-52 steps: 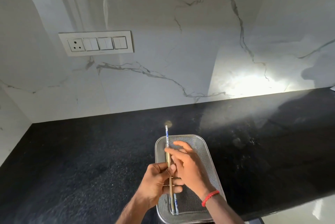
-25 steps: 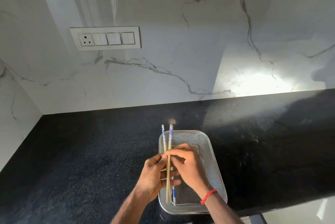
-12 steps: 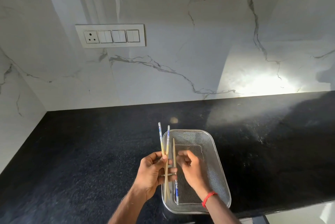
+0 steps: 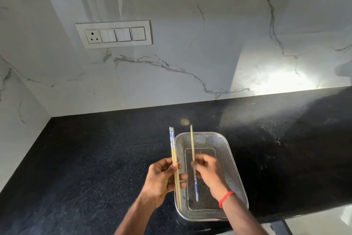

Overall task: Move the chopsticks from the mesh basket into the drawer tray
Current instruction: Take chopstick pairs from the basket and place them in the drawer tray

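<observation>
Chopsticks (image 4: 174, 160) pinched in left hand (image 4: 162, 179) – third (image 4: 192, 144) in right hand (image 4: 209, 174) – point away.

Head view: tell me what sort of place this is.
Most likely a home kitchen: a black stone countertop meets a white marble backsplash with a socket-and-switch panel, and a mesh basket sits there while the hands sort chopsticks.
</observation>
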A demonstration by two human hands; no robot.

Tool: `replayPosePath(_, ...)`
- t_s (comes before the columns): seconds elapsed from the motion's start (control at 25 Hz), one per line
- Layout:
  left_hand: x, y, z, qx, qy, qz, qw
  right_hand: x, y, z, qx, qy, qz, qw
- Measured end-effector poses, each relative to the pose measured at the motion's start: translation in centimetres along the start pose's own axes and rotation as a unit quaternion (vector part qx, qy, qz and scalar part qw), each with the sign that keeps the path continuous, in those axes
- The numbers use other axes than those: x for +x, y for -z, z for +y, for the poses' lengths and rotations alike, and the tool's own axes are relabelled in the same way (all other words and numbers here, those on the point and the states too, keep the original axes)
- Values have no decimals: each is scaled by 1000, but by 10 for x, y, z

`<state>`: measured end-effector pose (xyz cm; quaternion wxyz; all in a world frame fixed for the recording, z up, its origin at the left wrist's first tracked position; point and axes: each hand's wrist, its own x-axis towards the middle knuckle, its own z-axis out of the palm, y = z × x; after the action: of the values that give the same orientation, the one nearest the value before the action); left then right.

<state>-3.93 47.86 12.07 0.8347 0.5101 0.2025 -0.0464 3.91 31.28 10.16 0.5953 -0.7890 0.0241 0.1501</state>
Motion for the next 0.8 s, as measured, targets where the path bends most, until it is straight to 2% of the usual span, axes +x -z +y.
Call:
replayPosePath(0.08,2,-4,1,4,4,-15,1000,-9,10,-17,57,66,20,996)
replayPosePath(0.2,6,-17,-1,-5,10,-56,998,-25,18,-37,36,173,-3,984)
replayPosePath(0.28,9,-28,-4,-3,15,-89,996,-35,21,-38,9,188,-24,982)
replayPosePath(0.4,12,-44,-13,13,25,-103,994,-46,33,-30,-36,199,26,979)
replayPosePath(0.6,12,-67,-27,50,26,-132,990,-55,65,-23,-49,173,77,981)
replayPosePath(0.8,7,-105,-41,103,25,-191,976,-68,106,-7,83,53,74,992)
